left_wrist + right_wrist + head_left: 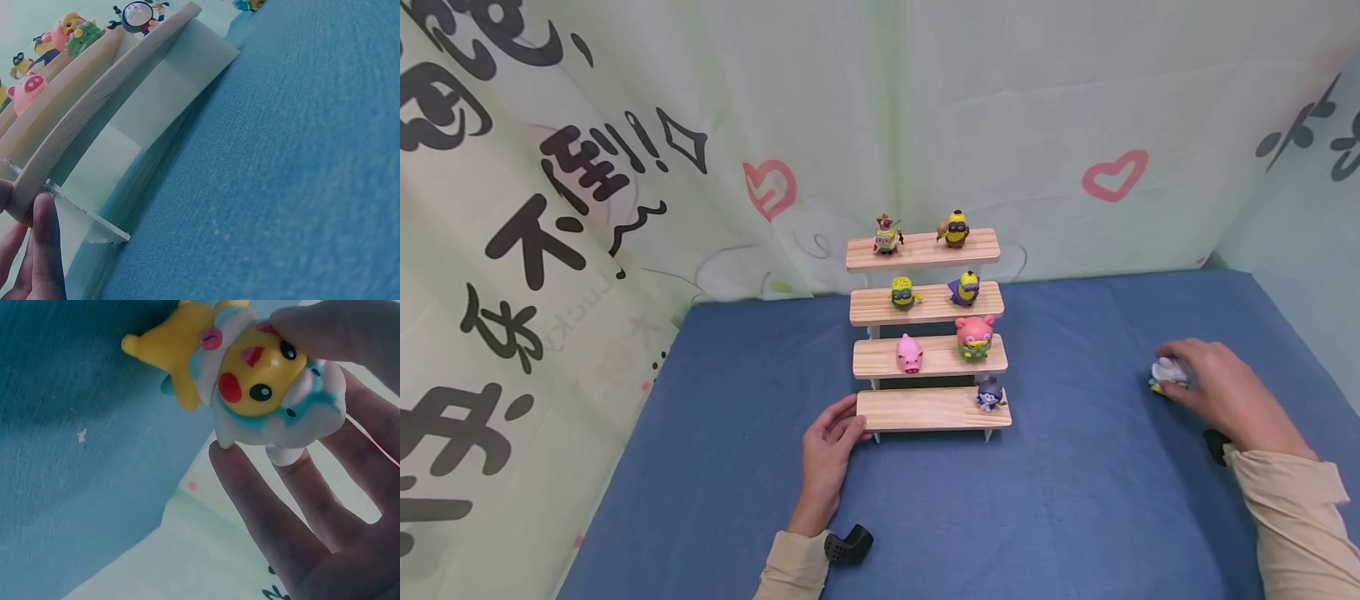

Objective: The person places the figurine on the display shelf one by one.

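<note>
Wooden steps of a small four-tier display shelf [929, 357] stand on the blue desk [1075, 500], seen whole only from the head camera: two minion figures on each of the upper two steps, a pink pig [909, 354] and a pink-and-green figure [974, 337] on the third, a small blue figure [990, 395] at the right end of the lowest. From that view the toy [1167, 375] under the right hand [1213, 383] is only a white and yellow blur, well apart from the shelf, down at the desk's right side. The right wrist camera shows it plainly: a yellow mouse-like figure [250, 369] with red cheeks wrapped in white and teal fluff, pinched between the thumb above its head and the fingers [262, 506] beneath, which lie fairly straight. The left wrist camera shows what the head view hides: the shelf's pale side panel [150, 119] under the bottom board, and fingertips [47, 231] pressed against that board's left end. The left hand [831, 437] is loosely curled round that end, gripping it.
</note>
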`<state>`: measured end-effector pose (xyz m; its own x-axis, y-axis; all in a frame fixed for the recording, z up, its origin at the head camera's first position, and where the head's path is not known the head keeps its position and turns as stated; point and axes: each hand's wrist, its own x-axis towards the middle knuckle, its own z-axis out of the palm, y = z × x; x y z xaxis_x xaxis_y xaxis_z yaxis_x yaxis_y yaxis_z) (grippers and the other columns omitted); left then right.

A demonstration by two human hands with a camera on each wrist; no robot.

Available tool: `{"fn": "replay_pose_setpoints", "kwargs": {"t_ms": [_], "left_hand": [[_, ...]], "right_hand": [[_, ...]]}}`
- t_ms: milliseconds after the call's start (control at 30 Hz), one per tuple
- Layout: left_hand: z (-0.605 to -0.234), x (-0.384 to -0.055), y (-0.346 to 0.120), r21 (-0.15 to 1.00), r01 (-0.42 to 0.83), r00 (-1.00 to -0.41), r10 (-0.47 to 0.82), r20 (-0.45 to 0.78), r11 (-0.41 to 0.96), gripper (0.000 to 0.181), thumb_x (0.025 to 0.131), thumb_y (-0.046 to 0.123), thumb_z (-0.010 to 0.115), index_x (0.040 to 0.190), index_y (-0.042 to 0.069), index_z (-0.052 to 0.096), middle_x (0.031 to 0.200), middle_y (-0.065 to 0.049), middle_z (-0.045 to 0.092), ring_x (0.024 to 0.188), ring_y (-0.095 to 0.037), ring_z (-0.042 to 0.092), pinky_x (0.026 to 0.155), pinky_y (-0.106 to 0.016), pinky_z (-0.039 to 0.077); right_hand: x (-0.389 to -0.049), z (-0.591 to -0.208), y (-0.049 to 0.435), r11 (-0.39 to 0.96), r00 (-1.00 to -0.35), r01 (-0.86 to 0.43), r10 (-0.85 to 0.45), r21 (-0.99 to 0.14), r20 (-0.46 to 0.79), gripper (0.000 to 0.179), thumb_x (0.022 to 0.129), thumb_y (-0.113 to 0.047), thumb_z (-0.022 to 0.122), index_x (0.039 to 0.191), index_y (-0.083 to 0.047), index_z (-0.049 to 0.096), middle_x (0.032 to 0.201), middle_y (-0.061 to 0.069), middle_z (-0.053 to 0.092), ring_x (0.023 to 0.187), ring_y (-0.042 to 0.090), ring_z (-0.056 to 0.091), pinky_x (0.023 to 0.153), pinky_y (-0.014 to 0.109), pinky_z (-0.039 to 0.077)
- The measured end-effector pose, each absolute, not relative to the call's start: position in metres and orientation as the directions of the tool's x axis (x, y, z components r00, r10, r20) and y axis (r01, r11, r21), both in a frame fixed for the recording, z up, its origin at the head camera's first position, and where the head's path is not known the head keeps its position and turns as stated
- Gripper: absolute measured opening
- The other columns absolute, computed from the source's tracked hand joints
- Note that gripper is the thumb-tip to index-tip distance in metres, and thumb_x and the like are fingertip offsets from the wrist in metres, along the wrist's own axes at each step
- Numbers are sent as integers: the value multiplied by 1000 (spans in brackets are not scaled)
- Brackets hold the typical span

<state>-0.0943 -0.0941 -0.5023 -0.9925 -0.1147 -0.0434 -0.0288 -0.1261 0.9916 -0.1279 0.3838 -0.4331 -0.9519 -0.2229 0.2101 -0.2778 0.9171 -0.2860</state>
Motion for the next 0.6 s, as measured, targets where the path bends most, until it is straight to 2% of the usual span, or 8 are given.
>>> {"fn": "replay_pose_setpoints", "kwargs": {"t_ms": [200,600], "left_hand": [[-503,-94,-94,991,-22,-993,-110,-37,-130,40,93,7,69,131,0,60,125,-21,62,94,-15,67,79,-27,61],[-502,-95,-94,991,-27,-993,-114,-42,-131,41,92,6,70,131,0,59,127,-20,62,95,-14,67,79,-27,60]], "right_hand": [[-127,-432,383,916,-947,-289,-233,-276,220,35,74,4,79,105,11,66,98,30,66,88,45,57,70,55,46],[-120,-421,364,912,-943,-303,-244,-277,228,37,76,0,80,109,10,66,101,28,65,91,43,57,71,54,48]]}}
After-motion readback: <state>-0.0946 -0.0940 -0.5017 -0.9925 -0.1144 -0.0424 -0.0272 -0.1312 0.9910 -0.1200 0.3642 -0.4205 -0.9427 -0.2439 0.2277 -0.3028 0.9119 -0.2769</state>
